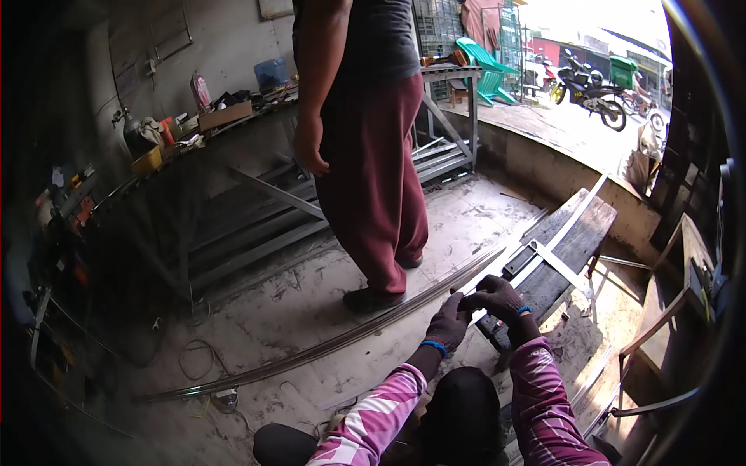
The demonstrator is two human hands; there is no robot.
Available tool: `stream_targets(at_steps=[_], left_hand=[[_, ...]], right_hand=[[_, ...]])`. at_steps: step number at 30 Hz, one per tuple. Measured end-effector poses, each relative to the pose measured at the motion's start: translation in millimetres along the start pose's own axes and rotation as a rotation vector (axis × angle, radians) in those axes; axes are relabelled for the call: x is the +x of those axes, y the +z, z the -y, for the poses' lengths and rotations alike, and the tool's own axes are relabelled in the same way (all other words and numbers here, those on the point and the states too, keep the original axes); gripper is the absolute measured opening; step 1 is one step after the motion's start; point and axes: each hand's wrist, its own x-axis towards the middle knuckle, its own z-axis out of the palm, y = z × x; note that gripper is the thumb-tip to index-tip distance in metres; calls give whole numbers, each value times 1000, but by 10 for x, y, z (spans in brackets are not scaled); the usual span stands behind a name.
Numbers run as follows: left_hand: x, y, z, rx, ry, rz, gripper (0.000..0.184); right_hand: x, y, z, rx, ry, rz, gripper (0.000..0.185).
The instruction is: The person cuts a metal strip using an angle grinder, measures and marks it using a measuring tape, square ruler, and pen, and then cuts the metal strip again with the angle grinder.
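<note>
My left hand, in a dark glove with a blue band at the wrist, is closed close to the near end of a wooden bench. My right hand, gloved the same way, touches it with bent fingers. What the fingers hold, if anything, is too small to make out. Beside them a long pale metal strip runs along the dark wooden bench. A shorter pale piece crosses it, and a dark rectangular object lies next to the strip.
A person in dark red trousers stands ahead, left of the bench. Long metal bars lie across the floor. A cluttered worktable stands behind the person. Wooden frames are at the right; a motorcycle is outside.
</note>
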Motion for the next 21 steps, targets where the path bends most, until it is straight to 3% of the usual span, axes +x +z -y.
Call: stream_targets(at_steps=[1,3,4,7,9,10,15,19,21], left_hand=[[-63,-174,-37,-101,12,23,54],[-46,-354,379,-40,244,-38,43],[-211,-610,235,-188,23,103,40],[-563,-1004,431,-84,-122,136,41],[-892,-1190,330,-93,-169,121,41],[-964,-1177,573,-30,-25,53,40],[-1435,-1429,652,-1,-118,-84,42],[-2040,-2112,1136,130,-253,193,50],[-2349,-2315,1377,141,-334,197,52]], right_hand=[[-39,58,13,49,-26,14,39],[-154,308,105,224,-63,60,41],[-286,421,316,174,-46,88,46],[-441,843,583,-29,-116,194,53],[-492,1028,559,-19,-131,290,55],[-479,1117,536,-5,-204,312,55],[-469,1243,733,-181,-284,325,51],[-373,1051,500,-378,-162,243,49],[-269,921,322,-477,-147,206,47]])
